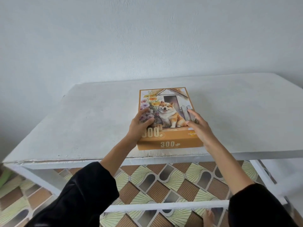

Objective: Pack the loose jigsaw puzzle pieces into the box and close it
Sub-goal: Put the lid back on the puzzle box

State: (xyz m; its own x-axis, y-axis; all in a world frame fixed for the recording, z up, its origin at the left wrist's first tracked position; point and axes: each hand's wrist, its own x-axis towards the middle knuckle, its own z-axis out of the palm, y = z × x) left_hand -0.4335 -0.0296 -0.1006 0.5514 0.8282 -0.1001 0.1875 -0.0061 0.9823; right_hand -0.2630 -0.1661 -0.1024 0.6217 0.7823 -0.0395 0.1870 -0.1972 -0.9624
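Risk first: the left hand (140,125) grips the puzzle box (170,144) by its left edge while the right hand (198,126) only presses. I judge that uneven force could cock the lid (170,110) or skid the box off the near lip of the worktop (82,120), where it lies closed with no loose pieces in sight. The left hand's fingers curl round the side wall, thumb on the lid. The right hand's fingers lie straight along the lid's right edge, holding nothing.
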